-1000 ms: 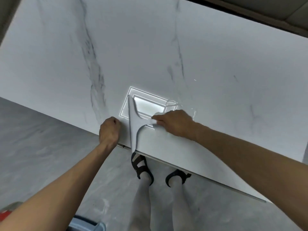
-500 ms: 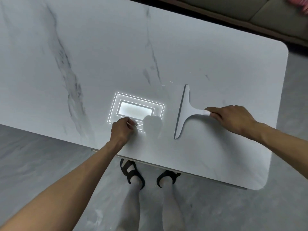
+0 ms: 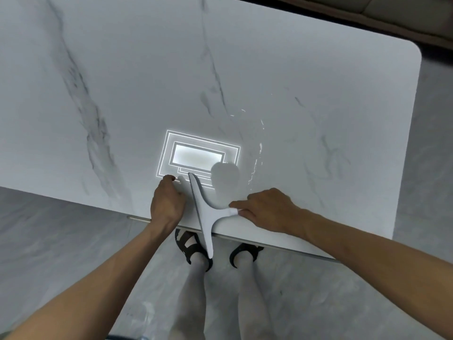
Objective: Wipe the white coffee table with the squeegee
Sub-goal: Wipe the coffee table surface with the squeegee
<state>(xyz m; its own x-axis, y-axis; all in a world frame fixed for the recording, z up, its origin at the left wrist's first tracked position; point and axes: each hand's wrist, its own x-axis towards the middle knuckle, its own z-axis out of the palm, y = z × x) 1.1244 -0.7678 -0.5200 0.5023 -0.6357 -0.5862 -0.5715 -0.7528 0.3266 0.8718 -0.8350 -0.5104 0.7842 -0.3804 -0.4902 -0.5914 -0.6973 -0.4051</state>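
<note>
The white coffee table [image 3: 269, 69] has grey marble veins and fills most of the view. A white T-shaped squeegee [image 3: 204, 214] lies at the table's near edge, its blade running front to back and its near tip sticking out past the edge. My right hand [image 3: 267, 208] grips the squeegee's handle from the right. My left hand [image 3: 166, 201] rests as a loose fist on the tabletop just left of the blade. Thin streaks of water [image 3: 256, 158] glint to the right of a bright reflection of a ceiling lamp.
The table's rounded right corner [image 3: 414, 52] borders grey floor [image 3: 49, 241]. My legs and black sandals [image 3: 190, 249] stand under the near edge. A dark sofa base [image 3: 367, 18] runs along the far side.
My right hand has dragged the squeegee leftward and toward the near edge, so the blade now overhangs it. My left hand stayed by the edge.
</note>
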